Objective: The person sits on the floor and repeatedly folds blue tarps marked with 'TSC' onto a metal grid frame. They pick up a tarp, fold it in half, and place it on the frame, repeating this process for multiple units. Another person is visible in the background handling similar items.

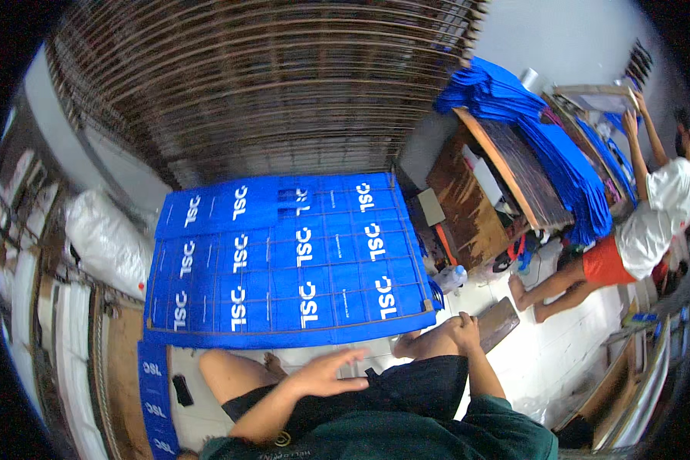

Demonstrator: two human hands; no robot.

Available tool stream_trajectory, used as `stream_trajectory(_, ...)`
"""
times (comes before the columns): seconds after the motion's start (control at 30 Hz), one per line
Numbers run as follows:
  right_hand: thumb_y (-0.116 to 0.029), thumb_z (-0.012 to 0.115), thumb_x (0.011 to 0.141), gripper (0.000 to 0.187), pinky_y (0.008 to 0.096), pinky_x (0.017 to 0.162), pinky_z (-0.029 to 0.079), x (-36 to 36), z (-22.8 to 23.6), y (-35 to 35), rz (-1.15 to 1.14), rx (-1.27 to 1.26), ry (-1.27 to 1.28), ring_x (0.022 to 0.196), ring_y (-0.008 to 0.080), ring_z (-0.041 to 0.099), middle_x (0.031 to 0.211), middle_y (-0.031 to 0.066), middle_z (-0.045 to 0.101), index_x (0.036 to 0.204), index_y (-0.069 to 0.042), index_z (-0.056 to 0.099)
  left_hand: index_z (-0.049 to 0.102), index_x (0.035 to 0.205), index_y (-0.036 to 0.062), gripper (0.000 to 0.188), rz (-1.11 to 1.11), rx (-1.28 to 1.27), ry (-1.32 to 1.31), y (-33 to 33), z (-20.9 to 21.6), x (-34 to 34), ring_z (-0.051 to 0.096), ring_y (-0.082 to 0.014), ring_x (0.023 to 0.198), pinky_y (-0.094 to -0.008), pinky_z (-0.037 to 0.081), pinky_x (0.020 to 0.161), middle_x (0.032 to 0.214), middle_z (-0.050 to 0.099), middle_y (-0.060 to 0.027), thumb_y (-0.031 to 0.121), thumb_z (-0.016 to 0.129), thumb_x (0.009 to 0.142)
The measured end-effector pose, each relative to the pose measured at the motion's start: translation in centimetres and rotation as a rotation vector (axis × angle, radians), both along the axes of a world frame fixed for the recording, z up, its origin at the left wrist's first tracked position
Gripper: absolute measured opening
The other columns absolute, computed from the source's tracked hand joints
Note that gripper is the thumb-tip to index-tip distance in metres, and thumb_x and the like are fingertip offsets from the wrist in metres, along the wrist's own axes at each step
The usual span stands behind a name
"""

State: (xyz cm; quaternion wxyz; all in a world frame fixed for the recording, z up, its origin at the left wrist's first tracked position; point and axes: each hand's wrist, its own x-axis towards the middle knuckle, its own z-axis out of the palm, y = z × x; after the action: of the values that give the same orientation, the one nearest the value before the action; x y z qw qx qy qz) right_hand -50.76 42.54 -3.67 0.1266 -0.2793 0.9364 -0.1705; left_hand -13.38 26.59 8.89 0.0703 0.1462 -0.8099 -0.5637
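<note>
In front of my knees lies a wide blue fabric sheet [272,264] with rows of white print, under a thin wire grid. My left hand [333,373] is over my lap, short of the sheet's near edge. Its fingers are stretched out and the thumb is apart, with nothing held. My right hand [464,332] rests on my right knee, its fingers loosely bent over it, and no object shows in it.
A tall rack of stacked wire shelves [268,84] rises behind the sheet. At left are a blue printed strip [155,399], a dark phone-like object [182,389] and a white plastic bundle [103,234]. To the right, blue cloth [563,169] hangs over a wooden cabinet [468,203]; a person [655,203] holds a frame [598,100].
</note>
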Motion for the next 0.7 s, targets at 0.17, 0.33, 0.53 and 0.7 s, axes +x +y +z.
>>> stream_trajectory(0.17,-0.04,0.056,0.07,0.056,0.0454,0.093,0.041,-1.3,0.7,0.0,-0.077,0.051,-0.117,0.111,0.0398,0.049,0.123,0.0214,0.047,0.12,-0.015,0.054,0.043,0.129,0.0105,0.068,-0.048,-0.032,-0.304,2.9,-6.6,-2.1,0.058,-0.029,0.099,-0.0369,0.045,0.085,0.106,0.06,-0.0149,0.052,0.062,0.078)
stream_trajectory(0.33,-0.037,0.05,0.073,0.048,0.0454,0.093,0.042,-0.7,1.2,-0.4,-0.077,0.063,-0.099,0.11,0.0399,0.05,0.12,0.0207,0.05,0.116,-0.017,0.058,0.055,0.113,0.0098,0.061,-0.04,-0.092,-0.71,1.0,-14.9,-1.1,0.06,-0.0297,0.095,-0.0372,0.046,0.082,0.096,0.064,-0.0154,0.057,0.061,0.074)
stream_trajectory(0.53,-0.043,0.059,0.067,0.056,0.0437,0.095,0.04,-0.7,1.5,-0.3,-0.127,0.068,-0.153,0.113,0.0366,0.049,0.123,0.0169,0.049,0.118,-0.02,0.057,0.062,0.095,0.0099,0.051,-0.032,-0.046,-0.707,0.5,-18.9,-1.8,0.06,-0.0304,0.094,-0.0377,0.046,0.08,0.097,0.064,-0.0169,0.056,0.062,0.073)
stream_trajectory(0.7,-0.042,0.055,0.07,0.052,0.0425,0.096,0.039,-0.7,0.7,-0.5,-0.154,0.066,-0.158,0.114,0.0358,0.048,0.123,0.0158,0.05,0.117,-0.019,0.058,0.062,0.089,0.009,0.048,-0.07,-0.037,-0.723,1.2,-18.2,-2.5,0.06,-0.0309,0.094,-0.0385,0.046,0.08,0.097,0.064,-0.0176,0.055,0.062,0.073)
